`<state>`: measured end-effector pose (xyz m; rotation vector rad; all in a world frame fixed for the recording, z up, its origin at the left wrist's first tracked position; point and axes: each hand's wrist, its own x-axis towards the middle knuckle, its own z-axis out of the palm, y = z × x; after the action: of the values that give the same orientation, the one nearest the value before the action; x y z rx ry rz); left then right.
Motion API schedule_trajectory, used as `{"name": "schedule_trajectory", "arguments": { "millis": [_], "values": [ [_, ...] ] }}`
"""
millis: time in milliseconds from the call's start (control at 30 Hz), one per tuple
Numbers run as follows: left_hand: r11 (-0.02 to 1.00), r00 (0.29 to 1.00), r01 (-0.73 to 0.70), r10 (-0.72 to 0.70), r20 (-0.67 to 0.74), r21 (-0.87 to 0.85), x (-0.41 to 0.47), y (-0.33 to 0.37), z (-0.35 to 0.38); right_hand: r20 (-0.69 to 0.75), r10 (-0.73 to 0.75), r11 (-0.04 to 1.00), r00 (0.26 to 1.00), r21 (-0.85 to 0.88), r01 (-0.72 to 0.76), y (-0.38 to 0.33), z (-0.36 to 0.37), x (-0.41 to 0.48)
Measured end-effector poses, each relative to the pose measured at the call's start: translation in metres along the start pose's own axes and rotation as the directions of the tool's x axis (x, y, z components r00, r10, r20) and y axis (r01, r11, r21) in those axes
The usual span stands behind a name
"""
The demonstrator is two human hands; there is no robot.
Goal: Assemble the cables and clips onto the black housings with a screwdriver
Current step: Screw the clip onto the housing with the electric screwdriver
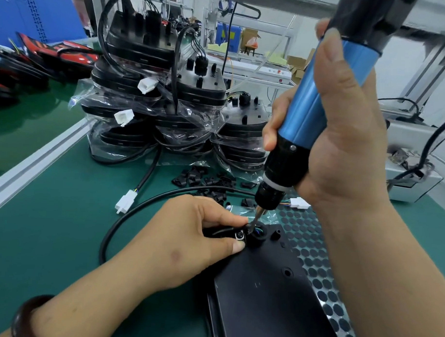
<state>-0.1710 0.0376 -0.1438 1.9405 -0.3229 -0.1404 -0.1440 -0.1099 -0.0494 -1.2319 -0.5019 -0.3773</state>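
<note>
Flat matte-black housing [267, 291] with raised round bosses, lying on green tabletop [62, 238], left hand [189, 232] grip pinching small clip [239, 235] over black cable [118, 222] at its far end, right hand [343, 147] grip wrapped round blue screwdriver [306, 115], bit down beside the clip.

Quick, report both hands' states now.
Left hand: pinching the clip on the black housing.
Right hand: gripping the screwdriver.

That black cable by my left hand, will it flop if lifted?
Probably floppy yet springy: the cable lies in a smooth open loop. It would likely tug, its end held at the housing by the left hand.
</note>
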Motion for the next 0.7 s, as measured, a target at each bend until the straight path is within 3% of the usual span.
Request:
{"name": "schedule_trajectory", "arguments": {
  "millis": [700],
  "values": [
    [1.0,1.0,-0.015,0.015,0.0,-0.002,0.0,0.0005,0.0,0.074,-0.068,0.998,0.995,0.009,0.067,0.0002,0.0112,-0.005]
  ]
}}
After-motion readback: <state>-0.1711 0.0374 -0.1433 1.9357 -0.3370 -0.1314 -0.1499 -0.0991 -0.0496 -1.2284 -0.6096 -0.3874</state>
